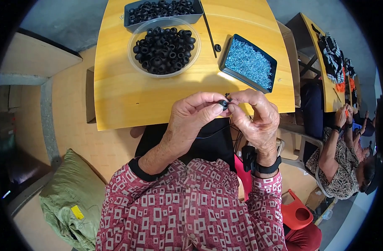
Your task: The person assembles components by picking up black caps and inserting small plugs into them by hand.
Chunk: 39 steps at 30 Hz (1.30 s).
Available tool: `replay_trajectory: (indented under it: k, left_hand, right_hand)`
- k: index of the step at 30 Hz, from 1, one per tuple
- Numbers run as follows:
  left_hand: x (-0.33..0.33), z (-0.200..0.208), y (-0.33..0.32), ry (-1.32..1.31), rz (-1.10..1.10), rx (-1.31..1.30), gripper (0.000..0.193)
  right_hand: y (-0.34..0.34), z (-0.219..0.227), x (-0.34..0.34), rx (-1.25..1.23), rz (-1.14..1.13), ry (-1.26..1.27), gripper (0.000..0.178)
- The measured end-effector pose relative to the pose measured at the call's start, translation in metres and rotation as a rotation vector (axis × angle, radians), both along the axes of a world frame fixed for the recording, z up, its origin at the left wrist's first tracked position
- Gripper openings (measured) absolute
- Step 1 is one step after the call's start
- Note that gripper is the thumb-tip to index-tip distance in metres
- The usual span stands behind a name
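Just past the near edge of the table, my two hands meet in front of my body. My left hand (190, 112) pinches a small black ball-shaped piece with a hole (223, 104) between thumb and forefinger. Thumb and fingers of my right hand (255, 119) are closed close against that piece. A tiny dark bit shows above the right fingertips; its kind is too small to tell. Beyond the hands, a round clear tub (132, 62) is heaped with similar black pieces. To its right, a dark tray (263, 87) holds many small shiny bluish pieces.
A grey bin (194, 19) of more black pieces stands at the far edge. Near it lie a thin black rod (209, 31) and a loose black piece (217, 47). A green sack (72, 201) rests at left, a red stool (296, 211) at right. Other people work at right.
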<state>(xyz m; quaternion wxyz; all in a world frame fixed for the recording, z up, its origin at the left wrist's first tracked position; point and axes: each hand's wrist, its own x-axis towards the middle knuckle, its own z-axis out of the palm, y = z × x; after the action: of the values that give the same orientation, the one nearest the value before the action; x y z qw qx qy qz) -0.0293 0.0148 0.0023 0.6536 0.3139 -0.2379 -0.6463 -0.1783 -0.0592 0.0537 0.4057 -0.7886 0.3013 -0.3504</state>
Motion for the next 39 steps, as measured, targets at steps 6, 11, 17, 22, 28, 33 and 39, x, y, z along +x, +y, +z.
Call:
replay_trajectory:
  k: [6,11,17,22,28,33,39]
  left_hand:
    - [0.002,-0.001,-0.001,-0.047,-0.027,0.006,0.019]
    - [0.001,-0.001,-0.002,-0.067,-0.041,0.042,0.019]
    - [0.002,0.006,-0.003,-0.12,-0.016,0.054,0.019]
    - [0.0,0.009,-0.001,-0.161,0.033,0.068,0.022]
    - [-0.002,0.01,0.001,-0.191,0.039,0.035,0.022]
    - [-0.002,0.011,0.002,-0.212,0.052,0.046,0.022]
    - [-0.001,0.009,0.003,-0.243,0.069,0.054,0.022]
  right_hand:
    - [-0.008,-0.008,-0.004,-0.008,0.055,-0.044,0.015]
    - [-0.021,-0.008,-0.005,-0.071,0.103,-0.002,0.015]
    - [-0.013,-0.015,-0.01,0.108,-0.072,-0.127,0.013]
    - [-0.001,-0.004,-0.011,0.269,-0.038,-0.182,0.01]
    - [0.002,-0.003,-0.013,0.317,-0.138,-0.153,0.01]
    - [0.001,-0.005,-0.011,0.263,-0.105,-0.127,0.009]
    - [-0.001,-0.005,-0.009,0.115,-0.086,-0.051,0.01]
